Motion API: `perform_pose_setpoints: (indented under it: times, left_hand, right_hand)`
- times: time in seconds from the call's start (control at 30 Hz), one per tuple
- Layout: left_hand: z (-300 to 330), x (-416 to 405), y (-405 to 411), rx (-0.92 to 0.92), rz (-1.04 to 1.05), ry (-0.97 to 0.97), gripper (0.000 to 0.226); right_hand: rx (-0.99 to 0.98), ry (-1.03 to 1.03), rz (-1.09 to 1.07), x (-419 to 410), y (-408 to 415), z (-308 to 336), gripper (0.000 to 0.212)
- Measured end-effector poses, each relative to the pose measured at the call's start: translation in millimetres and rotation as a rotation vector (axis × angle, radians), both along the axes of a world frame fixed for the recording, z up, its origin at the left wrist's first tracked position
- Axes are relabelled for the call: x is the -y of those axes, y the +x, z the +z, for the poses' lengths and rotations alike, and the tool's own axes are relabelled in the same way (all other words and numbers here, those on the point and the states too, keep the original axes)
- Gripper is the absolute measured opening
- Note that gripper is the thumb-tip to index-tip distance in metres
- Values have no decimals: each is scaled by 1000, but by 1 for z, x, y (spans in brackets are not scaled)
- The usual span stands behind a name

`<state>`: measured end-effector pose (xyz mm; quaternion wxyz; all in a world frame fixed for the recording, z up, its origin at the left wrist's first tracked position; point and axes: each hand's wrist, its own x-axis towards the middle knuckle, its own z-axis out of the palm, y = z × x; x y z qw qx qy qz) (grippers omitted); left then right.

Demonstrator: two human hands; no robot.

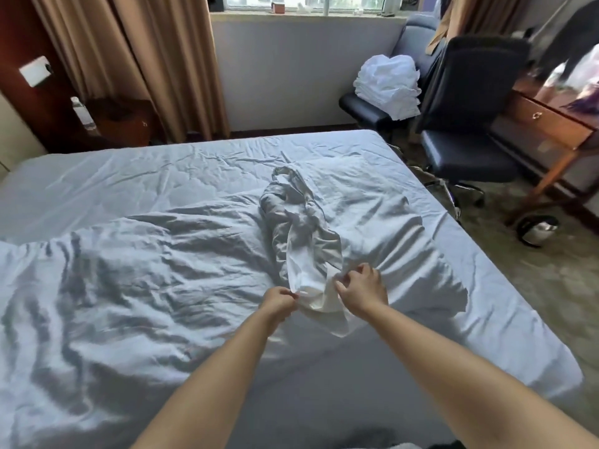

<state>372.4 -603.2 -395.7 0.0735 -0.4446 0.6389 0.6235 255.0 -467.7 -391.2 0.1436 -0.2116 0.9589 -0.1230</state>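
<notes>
**Both hands on the twisted white cloth at the middle of the bed**

The left hand (278, 301) and the right hand (361, 291) are both closed on the near end of a white cloth (303, 241). Each pinches a fold of it, and a short span of fabric is held between them. The rest of the cloth runs away from the person as a twisted, rope-like bunch, lying on the bed (129, 176) towards its middle (whether it is a pillowcase or a cover cannot be told). To the left of the hands a crumpled white sheet (129, 286) spreads over the mattress.

Beyond the far right corner of the bed stands a black office chair (470, 124), drawn up near a wooden bench (547, 124) with a drawer. A stack of white linen (389, 85) rests on a dark armchair (359, 106) under the window. A kettle (538, 230) sits on the floor to the right of the bed. Tan curtains (155, 59) hang at the far left.
</notes>
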Motion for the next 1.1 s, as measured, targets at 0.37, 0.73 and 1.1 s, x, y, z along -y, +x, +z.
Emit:
perform_pose_setpoints:
  times: [0.37, 0.73, 1.1]
  left_hand:
    - [-24, 14, -38, -103, 263, 237, 21]
    - [-19, 23, -45, -174, 33, 325, 32]
    - [-37, -9, -24, -134, -259, 391, 13]
  right_hand:
    - [199, 153, -117, 52, -17, -18, 98]
    - [307, -272, -38, 63, -33, 54, 22]
    - [624, 29, -174, 74, -21, 12, 99]
